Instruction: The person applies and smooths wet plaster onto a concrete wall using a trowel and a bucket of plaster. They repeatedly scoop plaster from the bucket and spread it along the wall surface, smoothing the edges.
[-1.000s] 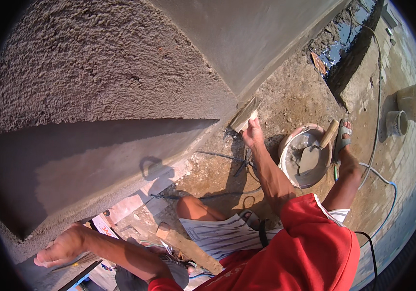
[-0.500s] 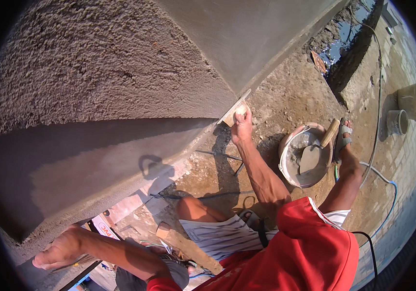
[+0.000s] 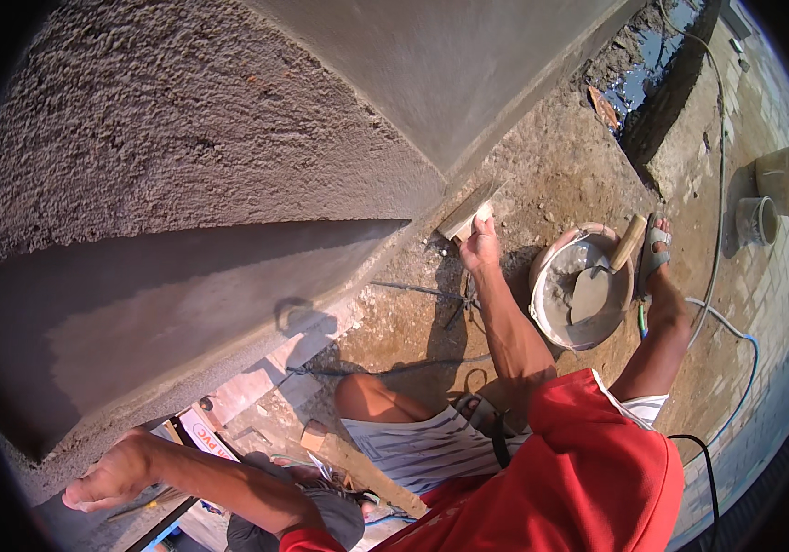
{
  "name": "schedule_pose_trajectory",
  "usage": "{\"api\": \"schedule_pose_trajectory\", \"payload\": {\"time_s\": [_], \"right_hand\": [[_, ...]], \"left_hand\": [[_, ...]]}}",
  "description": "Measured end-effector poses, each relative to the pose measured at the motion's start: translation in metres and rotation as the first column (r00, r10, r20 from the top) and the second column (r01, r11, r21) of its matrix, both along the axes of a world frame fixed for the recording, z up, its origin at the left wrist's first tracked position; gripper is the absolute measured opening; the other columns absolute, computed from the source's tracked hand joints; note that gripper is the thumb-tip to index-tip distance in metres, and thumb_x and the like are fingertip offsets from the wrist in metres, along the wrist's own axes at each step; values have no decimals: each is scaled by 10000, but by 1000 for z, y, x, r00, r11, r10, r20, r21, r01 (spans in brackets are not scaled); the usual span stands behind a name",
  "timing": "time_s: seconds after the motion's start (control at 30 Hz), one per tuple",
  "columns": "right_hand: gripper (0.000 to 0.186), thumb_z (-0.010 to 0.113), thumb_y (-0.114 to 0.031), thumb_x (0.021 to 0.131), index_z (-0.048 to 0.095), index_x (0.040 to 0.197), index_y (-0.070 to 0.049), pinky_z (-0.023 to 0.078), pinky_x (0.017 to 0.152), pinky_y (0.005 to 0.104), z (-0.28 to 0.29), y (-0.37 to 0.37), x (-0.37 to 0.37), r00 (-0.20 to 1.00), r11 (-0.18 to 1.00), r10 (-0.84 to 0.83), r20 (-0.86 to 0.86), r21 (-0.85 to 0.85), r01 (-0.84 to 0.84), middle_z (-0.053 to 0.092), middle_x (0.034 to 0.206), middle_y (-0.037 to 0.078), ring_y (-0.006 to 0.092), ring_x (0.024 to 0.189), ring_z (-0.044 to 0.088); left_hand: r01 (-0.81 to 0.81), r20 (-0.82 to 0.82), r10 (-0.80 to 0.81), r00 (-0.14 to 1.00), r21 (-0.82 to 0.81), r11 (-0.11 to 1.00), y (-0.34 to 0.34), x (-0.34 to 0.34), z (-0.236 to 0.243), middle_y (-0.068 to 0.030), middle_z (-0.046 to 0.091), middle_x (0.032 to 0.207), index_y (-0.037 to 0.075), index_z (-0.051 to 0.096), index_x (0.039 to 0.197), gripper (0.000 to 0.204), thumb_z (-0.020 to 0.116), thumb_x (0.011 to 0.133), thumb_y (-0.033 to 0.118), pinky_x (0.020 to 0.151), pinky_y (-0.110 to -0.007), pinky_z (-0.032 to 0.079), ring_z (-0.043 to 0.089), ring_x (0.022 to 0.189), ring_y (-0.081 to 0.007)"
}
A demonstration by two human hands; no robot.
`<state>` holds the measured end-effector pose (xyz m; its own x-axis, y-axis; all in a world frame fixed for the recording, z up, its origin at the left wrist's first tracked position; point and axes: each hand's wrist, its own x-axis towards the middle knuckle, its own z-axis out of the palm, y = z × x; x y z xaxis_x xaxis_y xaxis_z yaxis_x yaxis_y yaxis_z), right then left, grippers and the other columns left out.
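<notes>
My right hand [image 3: 480,244] is closed on a flat plastering float [image 3: 461,216] beside the lower corner of the plastered wall, where smooth grey render [image 3: 431,83] meets rough render [image 3: 174,120]. My left hand [image 3: 114,474] is at the lower left, fingers curled, by the bottom edge of a shadowed smooth band [image 3: 174,304]; what it grips, if anything, is hidden. Right of my right forearm, a round bucket [image 3: 548,313] of wet mortar has a trowel [image 3: 589,296] in it, its wooden handle resting over the rim.
A muddy trench [image 3: 643,78] holds water at upper right. Two pails [image 3: 785,179] stand on the paving at right, with a hose [image 3: 716,184] running past. Cables cross the dirt below the wall. Boards and someone in grey trousers [image 3: 321,520] are at the bottom.
My right hand and the float moved up-left against the wall's corner half a second ago, and are now back down and to the right. My left hand stayed in place.
</notes>
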<state>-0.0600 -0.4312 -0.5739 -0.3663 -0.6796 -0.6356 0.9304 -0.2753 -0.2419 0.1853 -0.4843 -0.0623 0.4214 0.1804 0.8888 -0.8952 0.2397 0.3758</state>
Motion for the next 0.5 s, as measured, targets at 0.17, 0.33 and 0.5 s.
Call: {"api": "schedule_pose_trajectory", "payload": {"time_s": [0.17, 0.33, 0.5], "right_hand": [[422, 420, -64, 931, 372, 1339, -157, 454, 930, 463, -8, -22, -2, 999, 999, 34, -35, 6, -34, 504, 1268, 39, 236, 1138, 513], [454, 428, -44, 920, 348, 1356, -140, 449, 937, 414, -6, -30, 3, 990, 996, 68, -126, -54, -75, 489, 1275, 47, 216, 1138, 504], [524, 465, -10, 889, 314, 1381, -106, 409, 966, 336, 17, -28, 13, 986, 996, 11, -164, -91, -26, 489, 1257, 37, 176, 1113, 497]], "left_hand": [[1, 35, -1, 999, 0, 1000, -1, 6, 0, -183, 453, 1146, -96, 445, 1131, 522, 382, 878, 356, 955, -370, 375, 437, 1061, -231], [9, 99, -10, 995, 11, 1000, 3, 49, 8, -169, 481, 992, -80, 450, 926, 435, 350, 878, 340, 813, -363, 479, 504, 900, -227], [45, 201, -51, 978, 35, 998, 2, 54, 9, -166, 489, 904, -72, 443, 844, 414, 328, 876, 325, 698, -362, 526, 513, 794, -228]]}}
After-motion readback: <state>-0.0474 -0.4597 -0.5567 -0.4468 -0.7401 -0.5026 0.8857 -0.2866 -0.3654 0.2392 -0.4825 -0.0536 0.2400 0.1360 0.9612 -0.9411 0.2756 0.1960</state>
